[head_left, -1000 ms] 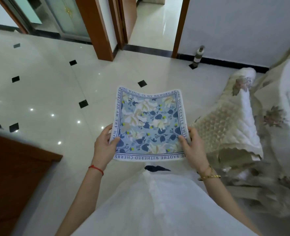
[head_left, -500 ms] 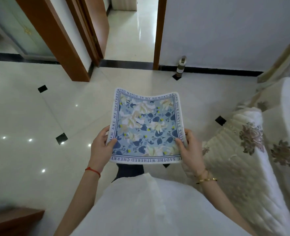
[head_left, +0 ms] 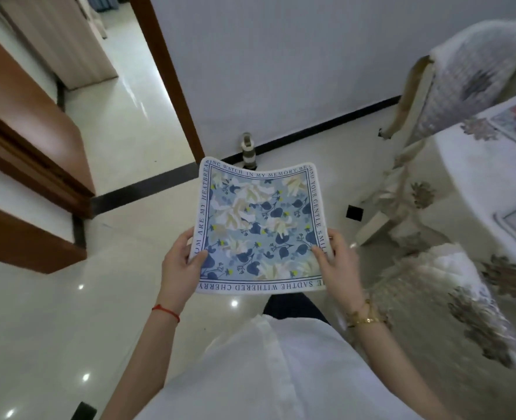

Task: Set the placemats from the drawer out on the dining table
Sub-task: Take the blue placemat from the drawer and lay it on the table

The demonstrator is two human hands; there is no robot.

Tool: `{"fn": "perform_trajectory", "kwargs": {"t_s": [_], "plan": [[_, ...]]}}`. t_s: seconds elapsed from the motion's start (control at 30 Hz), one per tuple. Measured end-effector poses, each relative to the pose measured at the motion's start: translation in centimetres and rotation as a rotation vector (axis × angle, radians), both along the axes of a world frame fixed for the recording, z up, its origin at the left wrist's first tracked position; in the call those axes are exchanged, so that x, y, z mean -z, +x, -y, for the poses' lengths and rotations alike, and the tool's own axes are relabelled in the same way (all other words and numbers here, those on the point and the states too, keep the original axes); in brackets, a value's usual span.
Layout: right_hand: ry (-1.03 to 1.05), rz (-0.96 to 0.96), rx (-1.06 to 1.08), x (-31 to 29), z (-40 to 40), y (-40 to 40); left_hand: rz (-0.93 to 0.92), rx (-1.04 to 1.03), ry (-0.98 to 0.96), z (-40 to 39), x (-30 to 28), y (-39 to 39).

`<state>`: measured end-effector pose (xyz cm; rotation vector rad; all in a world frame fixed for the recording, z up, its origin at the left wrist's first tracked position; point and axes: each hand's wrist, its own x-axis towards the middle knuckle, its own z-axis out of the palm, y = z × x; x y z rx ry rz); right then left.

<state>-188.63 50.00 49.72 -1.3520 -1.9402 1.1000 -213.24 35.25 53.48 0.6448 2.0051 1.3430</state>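
Glossy white floor (head_left: 53, 313) lay below a blue floral placemat (head_left: 259, 228) held flat. The left hand (head_left: 179, 268) and right hand (head_left: 338, 268) pinched its near corners, thumbs on top, beside the cloth-covered tabletop (head_left: 475, 177).

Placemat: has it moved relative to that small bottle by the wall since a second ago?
Yes. The placemat, held by the left hand and right hand, has come toward the bottle; its far edge now overlaps the bottle's base.

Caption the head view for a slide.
Both hands, left and right, hold a blue floral placemat flat above the tiled floor, beside the covered dining table.
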Motion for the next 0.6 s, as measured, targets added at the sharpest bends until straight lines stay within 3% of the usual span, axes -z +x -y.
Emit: {"fn": "perform_trajectory", "kwargs": {"t_s": [0.27,0.6], "plan": [[0.035,0.019,0.219,0.8,-12.8,-1.8,0.005,0.236,-0.005,-18.9,1.6,-4.7],[0.15,0.063,0.362,-2.9,-35.4,-1.8,0.038,0.42,0.128,-45.2,-1.1,-5.7]]}}
